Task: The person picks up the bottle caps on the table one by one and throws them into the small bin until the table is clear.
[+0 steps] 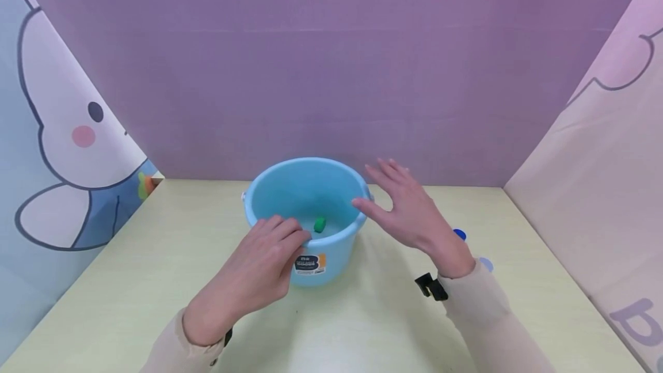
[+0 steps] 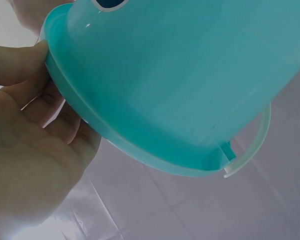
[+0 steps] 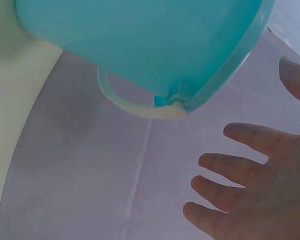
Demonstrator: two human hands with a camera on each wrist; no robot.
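A light blue plastic bucket (image 1: 331,255) stands upright on the table, with a dark label on its near side. Inside, on the bottom, lies a small green object (image 1: 319,224). My left hand (image 1: 266,261) grips the near rim, fingers hooked over it and thumb against the outside. In the left wrist view that rim (image 2: 155,165) passes between thumb and fingers. To the right of the bucket my right hand (image 1: 406,212) hovers with fingers spread, holding nothing. The right wrist view shows the pale bucket handle (image 3: 135,110) hanging down behind the bucket.
Beside my right wrist lie a dark blue round piece (image 1: 459,235) and a paler blue one (image 1: 486,263), both partly covered by the arm. A purple sheet (image 1: 331,73) rises behind the pale table (image 1: 129,281), and printed cloths flank both sides.
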